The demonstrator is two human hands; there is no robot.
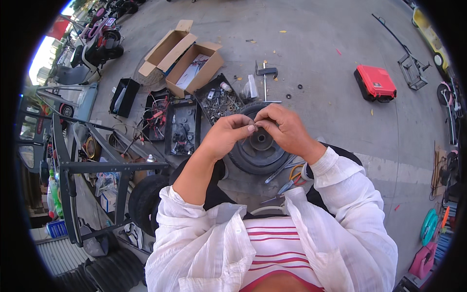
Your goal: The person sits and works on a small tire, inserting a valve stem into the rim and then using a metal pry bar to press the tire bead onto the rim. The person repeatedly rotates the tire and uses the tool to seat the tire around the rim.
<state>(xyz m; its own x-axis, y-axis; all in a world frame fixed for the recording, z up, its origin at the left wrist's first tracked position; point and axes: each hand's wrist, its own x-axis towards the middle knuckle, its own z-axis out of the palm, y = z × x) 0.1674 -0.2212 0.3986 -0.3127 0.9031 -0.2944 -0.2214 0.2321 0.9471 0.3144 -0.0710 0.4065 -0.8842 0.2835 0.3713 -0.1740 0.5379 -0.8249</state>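
Observation:
My left hand (228, 131) and my right hand (285, 127) meet above a small wheel with a black tire (255, 163) and a dark metal hub (261, 137). Both hands have thumb and fingers closed at the fingertips around something small that I cannot make out. The wheel lies on the concrete between my knees, partly hidden by my hands. Beside it to the right lie orange-handled tools (295, 174). A black tray of small hardware (219, 97) sits just beyond it to the left.
At the left stand a dark metal frame (109, 167), another tire (146, 199) and parked scooters (92, 53). Ahead are open cardboard boxes (204, 58) and more parts trays (181, 126). A red case (374, 82) and a metal stand (413, 73) are on the right.

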